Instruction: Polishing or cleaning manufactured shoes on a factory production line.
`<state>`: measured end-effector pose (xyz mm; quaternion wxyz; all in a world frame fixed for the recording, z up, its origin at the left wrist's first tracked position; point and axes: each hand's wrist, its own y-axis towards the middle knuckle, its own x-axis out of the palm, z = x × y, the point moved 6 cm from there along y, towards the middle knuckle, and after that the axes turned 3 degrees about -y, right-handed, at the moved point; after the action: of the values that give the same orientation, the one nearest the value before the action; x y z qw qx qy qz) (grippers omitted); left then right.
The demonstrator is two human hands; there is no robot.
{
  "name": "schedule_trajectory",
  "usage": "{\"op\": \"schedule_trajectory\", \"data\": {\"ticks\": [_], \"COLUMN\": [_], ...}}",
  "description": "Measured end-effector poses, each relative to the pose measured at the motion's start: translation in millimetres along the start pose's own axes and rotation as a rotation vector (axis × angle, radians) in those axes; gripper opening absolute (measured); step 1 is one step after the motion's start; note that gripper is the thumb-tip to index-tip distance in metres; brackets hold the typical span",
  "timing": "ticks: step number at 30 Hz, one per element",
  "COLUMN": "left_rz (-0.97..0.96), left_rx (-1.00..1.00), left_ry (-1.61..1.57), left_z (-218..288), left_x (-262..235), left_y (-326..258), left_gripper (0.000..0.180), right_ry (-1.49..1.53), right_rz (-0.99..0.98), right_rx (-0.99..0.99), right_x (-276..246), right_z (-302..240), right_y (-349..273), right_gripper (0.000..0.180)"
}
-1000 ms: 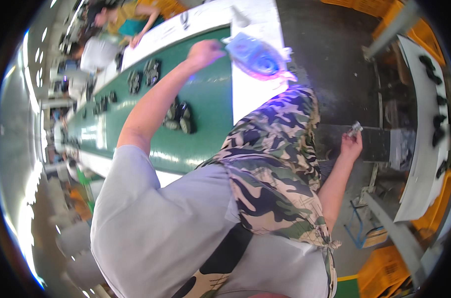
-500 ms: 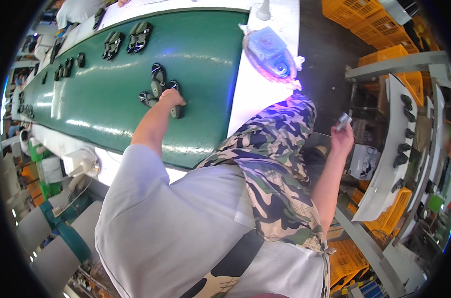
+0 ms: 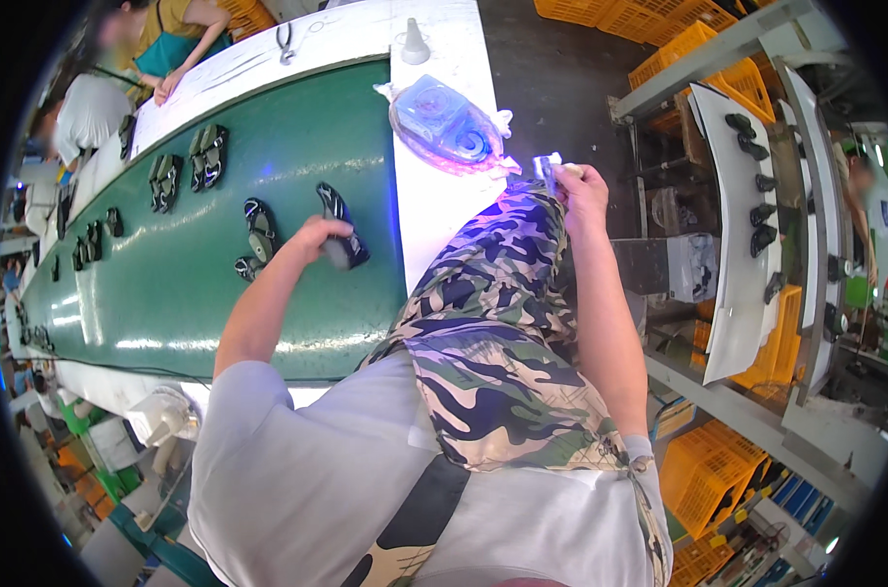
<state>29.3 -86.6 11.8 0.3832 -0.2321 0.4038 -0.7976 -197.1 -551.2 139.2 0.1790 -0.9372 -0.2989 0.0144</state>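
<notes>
My left hand [image 3: 319, 238] is closed around a black and grey sandal [image 3: 334, 203] over the green belt [image 3: 312, 318]; the sandal's lower end is blurred. Just left of it lie two more sandals, one longer in view [image 3: 259, 227] and one partly hidden by my forearm [image 3: 247, 266]. On the right, beside my camouflage-patterned apron [image 3: 493, 264], my right hand [image 3: 585, 199] grips a small silvery-white object [image 3: 546, 168] whose kind I cannot make out.
A bag-wrapped tray with a blue container [image 3: 434, 112] and a white cone-tipped bottle [image 3: 415, 44] stand on the white table edge. Pliers [image 3: 286, 44] lie farther off, near a seated person [image 3: 185, 44]. Right: a shelf of dark shoe parts [image 3: 723, 293] and orange crates [image 3: 713, 474].
My left hand has moved the sandal away from the other two, toward the belt's right edge. My right hand has come up and inward with the small object. The whole view has shifted.
</notes>
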Motion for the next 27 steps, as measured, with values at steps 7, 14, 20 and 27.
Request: {"op": "schedule_trajectory", "data": {"ticks": [7,14,20,27], "left_rz": [-0.2,-0.167,-0.137,-0.129], "left_rx": [0.929,1.769,1.874,1.814], "left_ry": [0.105,0.527,0.649,0.829], "left_z": [160.9,204.6,214.4,216.1], "left_x": [174.0,242.7,262.9,280.4], "left_y": [-90.1,-162.1,-182.1,-183.1], "left_gripper": [0.066,0.056,0.055,0.065], "right_ry": [0.005,-0.097,-0.186,0.115], "right_rz": [-0.131,-0.196,-0.152,-0.351], "right_rx": [-0.132,-0.291,-0.321,-0.163], "right_x": [42.6,64.4,58.8,60.0], "right_z": [-47.7,-105.2,-117.4,-126.9], "right_y": [-20.8,-48.8,-58.1,-72.5], "right_gripper": [0.02,0.019,0.018,0.018]}}
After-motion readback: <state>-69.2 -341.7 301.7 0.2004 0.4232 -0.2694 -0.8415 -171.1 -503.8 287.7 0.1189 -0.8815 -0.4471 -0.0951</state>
